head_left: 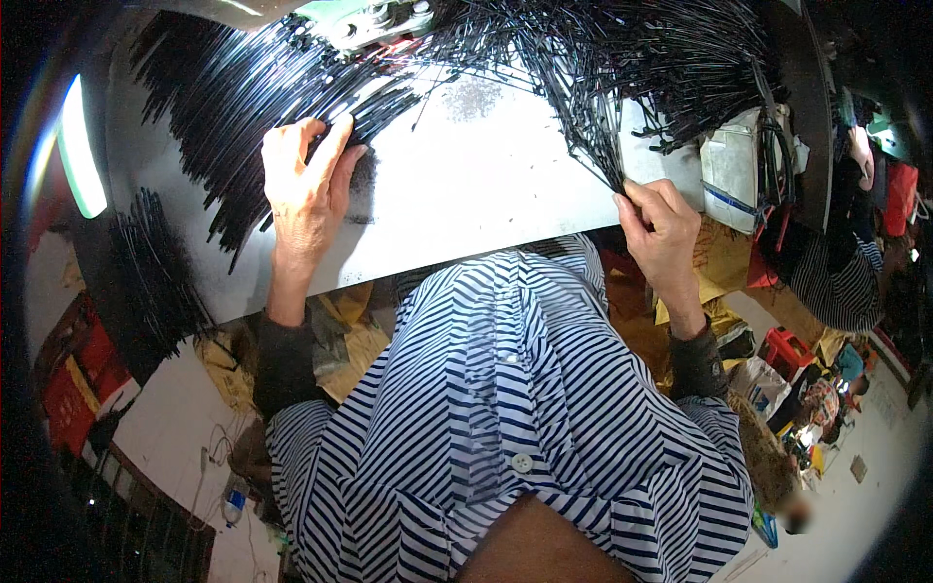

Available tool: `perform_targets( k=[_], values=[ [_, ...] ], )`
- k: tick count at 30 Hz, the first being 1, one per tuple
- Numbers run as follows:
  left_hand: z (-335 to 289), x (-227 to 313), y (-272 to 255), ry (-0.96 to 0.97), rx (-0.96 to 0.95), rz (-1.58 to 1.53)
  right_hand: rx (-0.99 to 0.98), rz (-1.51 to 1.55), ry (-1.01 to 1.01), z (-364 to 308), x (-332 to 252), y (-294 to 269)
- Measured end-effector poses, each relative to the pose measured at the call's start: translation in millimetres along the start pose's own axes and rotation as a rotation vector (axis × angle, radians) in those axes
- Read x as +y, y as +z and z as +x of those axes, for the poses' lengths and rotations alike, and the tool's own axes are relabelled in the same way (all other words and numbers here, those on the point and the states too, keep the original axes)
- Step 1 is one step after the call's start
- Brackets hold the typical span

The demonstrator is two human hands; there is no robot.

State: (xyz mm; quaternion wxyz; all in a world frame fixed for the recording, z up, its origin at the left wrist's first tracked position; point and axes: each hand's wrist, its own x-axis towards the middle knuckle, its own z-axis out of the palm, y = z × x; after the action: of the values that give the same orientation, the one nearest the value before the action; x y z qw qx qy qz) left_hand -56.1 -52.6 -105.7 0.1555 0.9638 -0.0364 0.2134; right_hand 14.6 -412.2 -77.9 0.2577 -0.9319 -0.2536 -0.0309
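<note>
My left hand (309, 189) lies at the inner edge of a wide fan of thin black strands (219, 126), its fingers bent but apart and touching them. A few strands show between its fingers. At the right, the thumb and fingers of my right hand (663, 228) pinch the gathered lower ends of a narrow bunch of thin black strands (588, 121). Upward, this bunch spreads into a tangled heap (671, 49). Small knobs show at some strand ends; what the strands are made of cannot be made out. Under both hands is a white work surface (466, 185).
Metal machine parts (379, 24) stand at the far edge under a bright light. A whitish box (731, 170) with a blue band adjoins the right side. More black strands (155, 272) hang at the left edge. A person in striped clothing (838, 282) is at the far right.
</note>
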Motion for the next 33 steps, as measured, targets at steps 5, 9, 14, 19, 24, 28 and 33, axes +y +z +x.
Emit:
perform_targets(
  k=[5, 9, 14, 19, 24, 28, 33],
  values=[
    [-0.3, 0.8, -2.4, -0.012, -0.01, 0.018, -0.122, -0.027, -0.178, 18.5, -3.9, -3.6],
    [1.5, 0.8, -1.1, -0.001, 0.008, 0.01, -0.209, -0.013, -0.302, 35.9, -9.1, 1.8],
    [-0.4, 0.3, -0.4, -0.009, 0.007, 0.006, -0.266, 0.021, -0.429, 56.5, -16.3, 10.0],
    [-0.8, -4.0, 1.1, 0.026, 0.018, -0.025, -0.246, 0.039, -0.537, 72.5, -20.5, 20.2],
    [-1.2, -5.5, 1.4, 0.028, 0.023, -0.012, -0.227, 0.086, -0.603, 84.7, -21.8, 30.5],
    [-1.0, -3.5, 0.7, 0.016, 0.027, -0.005, -0.213, 0.068, -0.677, 96.9, -25.4, 36.3],
    [-0.4, -2.9, 0.6, 0.0, 0.021, 0.003, -0.193, 0.072, -0.735, 115.2, -33.4, 46.0]
  ],
)
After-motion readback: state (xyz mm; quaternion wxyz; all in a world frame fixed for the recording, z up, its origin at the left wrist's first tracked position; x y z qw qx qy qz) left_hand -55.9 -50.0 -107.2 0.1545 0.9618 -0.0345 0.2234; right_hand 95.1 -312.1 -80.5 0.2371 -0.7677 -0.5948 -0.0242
